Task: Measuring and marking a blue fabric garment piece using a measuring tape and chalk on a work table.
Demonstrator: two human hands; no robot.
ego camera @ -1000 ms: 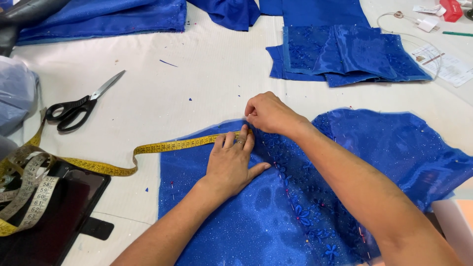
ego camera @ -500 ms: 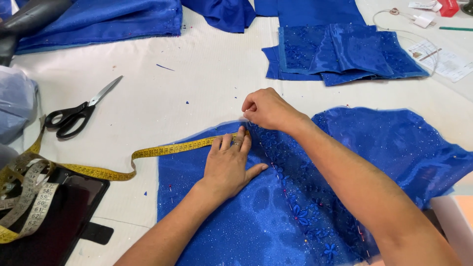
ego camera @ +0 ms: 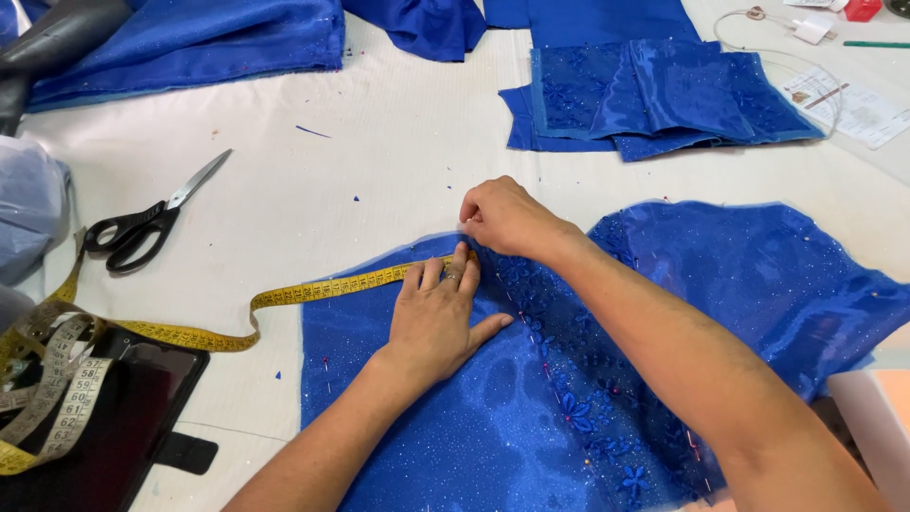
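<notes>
— Where are your hands right now?

— My left hand (ego camera: 438, 318) lies flat and open, palm down, on the blue sequined fabric (ego camera: 607, 379), its fingertips pressing the end of the yellow measuring tape (ego camera: 313, 289) against the cloth's top edge. My right hand (ego camera: 502, 216) is closed in a pinch on that same edge, just beyond the left fingertips; the two hands are almost touching.

— How much room is there along that edge?

— Beyond the top edge the white counter (ego camera: 379, 161) is bare up to the folded blue pieces (ego camera: 654, 100) farther back. To the left the tape runs off the cloth across the counter and ends in a loose heap over a dark tablet case (ego camera: 142, 417) at the near-left corner. Black-handled scissors (ego camera: 147, 228) lie well apart from the cloth, blades pointing away from me.

— And the right side?

— The fabric spreads that way to the counter's edge, where it hangs over a little.

— What about the back of the counter?

— More blue satin (ego camera: 190, 43) is piled at the far left. At the far right there is a sheet of paper (ego camera: 853, 109) and a thin white cable (ego camera: 758, 28).
</notes>
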